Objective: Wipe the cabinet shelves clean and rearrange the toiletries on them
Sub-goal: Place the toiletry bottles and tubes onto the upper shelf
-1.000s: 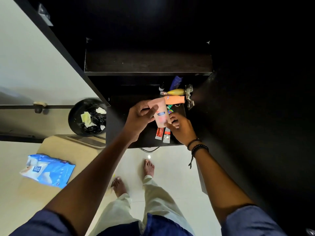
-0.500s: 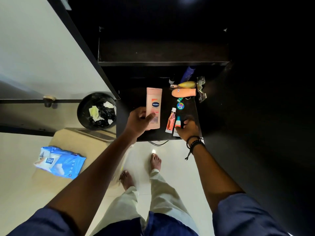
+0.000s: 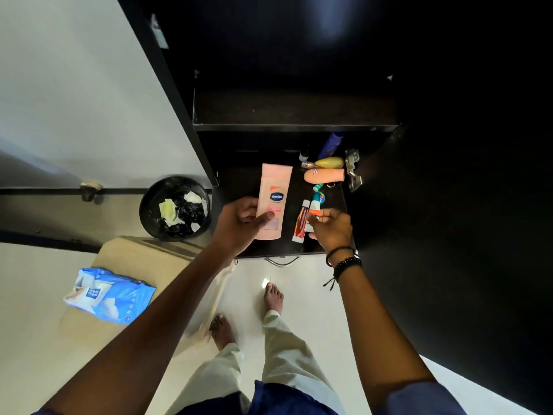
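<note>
- Left hand (image 3: 239, 224): fingers wrapped round the lower half of the lotion bottle (image 3: 274, 199), thumb across its front, other fingers behind. Firm grasp, not released.
- Lotion bottle: peach, blue label facing up, long axis pointing into the cabinet, over the left-middle of the lower shelf (image 3: 239, 181). Cannot tell whether it rests on the shelf or is held just above it.
- Right hand (image 3: 331, 227): thumb and forefinger pinch the near end of the small tube (image 3: 314, 205) (teal cap, orange-and-white body). Remaining fingers loosely curled, holding nothing else.
- Red tube (image 3: 300, 223) lies flat on the lower shelf just left of the small tube, between the two hands. Cannot tell if the right fingers touch it.
- Round blue tin (image 3: 321, 198) just behind the small tube's cap.
- Back right of the lower shelf: peach bottle (image 3: 324, 176) on its side, yellow bottle (image 3: 329, 162) on its side just behind it, blue bottle (image 3: 330, 145) and a small dark-capped vial (image 3: 304, 157) further back.
- Upper shelf (image 3: 293, 110): dark, nothing distinguishable on it.
- Bracelets (image 3: 344, 262) on the right wrist.
- Floor left of the cabinet: black bin (image 3: 149, 211) with used wipes inside.
- Blue wipes pack (image 3: 109, 295) on a tan surface (image 3: 134, 256) near the bin.
</note>
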`<state>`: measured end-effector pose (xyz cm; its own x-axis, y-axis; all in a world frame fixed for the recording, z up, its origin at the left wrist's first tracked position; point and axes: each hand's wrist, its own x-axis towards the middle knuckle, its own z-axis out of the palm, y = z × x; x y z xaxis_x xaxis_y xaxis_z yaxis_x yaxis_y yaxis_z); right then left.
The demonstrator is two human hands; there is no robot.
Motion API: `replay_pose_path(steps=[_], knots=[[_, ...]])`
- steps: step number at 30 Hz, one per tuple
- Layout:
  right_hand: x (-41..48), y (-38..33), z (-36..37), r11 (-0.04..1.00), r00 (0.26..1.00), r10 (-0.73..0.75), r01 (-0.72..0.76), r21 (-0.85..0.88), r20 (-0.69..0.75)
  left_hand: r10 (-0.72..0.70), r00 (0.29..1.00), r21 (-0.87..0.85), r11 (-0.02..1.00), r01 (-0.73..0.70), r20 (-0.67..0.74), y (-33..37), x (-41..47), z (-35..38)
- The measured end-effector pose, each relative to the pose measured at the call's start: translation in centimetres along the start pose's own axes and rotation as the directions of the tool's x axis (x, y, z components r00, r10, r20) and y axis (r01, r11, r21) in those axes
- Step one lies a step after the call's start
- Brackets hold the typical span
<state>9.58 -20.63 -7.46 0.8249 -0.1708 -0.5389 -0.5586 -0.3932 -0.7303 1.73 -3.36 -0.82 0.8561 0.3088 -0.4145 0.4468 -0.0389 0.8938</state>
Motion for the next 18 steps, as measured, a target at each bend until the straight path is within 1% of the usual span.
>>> replay_pose_path(steps=[4,7,10,12,15,18], knots=[[-4.0,-5.3,-2.1,0.969,0.986,-0.156,0.142,0.204,0.057,0.124,0.992,-0.024,0.992,-0.124,-0.003,3.8,-2.2,-1.7],[-7.7,-9.9,-3.7,0.919,0.954,-0.282,0.240,0.312,0.097,0.226,0.974,-0.070,0.971,-0.227,-0.031,6.8,-4.0,-3.2],[-11.4,-14.3,-5.0,0.867,0.913,-0.394,0.333,0.370,0.101,0.326,0.942,-0.105,0.937,-0.334,-0.085,10.4,-6.0,-4.7],[-13.5,-16.9,-5.6,0.846,0.891,-0.441,0.374,0.381,0.104,0.381,0.915,-0.101,0.913,-0.394,-0.131,12.9,-7.1,-5.7],[-16.0,-20.5,-6.2,0.806,0.852,-0.516,0.450,0.386,0.085,0.460,0.858,-0.069,0.871,-0.486,-0.229,16.5,-8.5,-7.1],[-17.7,-23.6,-6.8,0.742,0.804,-0.592,0.517,0.426,0.056,0.521,0.793,-0.022,0.832,-0.555,-0.316,19.9,-9.9,-8.2]])
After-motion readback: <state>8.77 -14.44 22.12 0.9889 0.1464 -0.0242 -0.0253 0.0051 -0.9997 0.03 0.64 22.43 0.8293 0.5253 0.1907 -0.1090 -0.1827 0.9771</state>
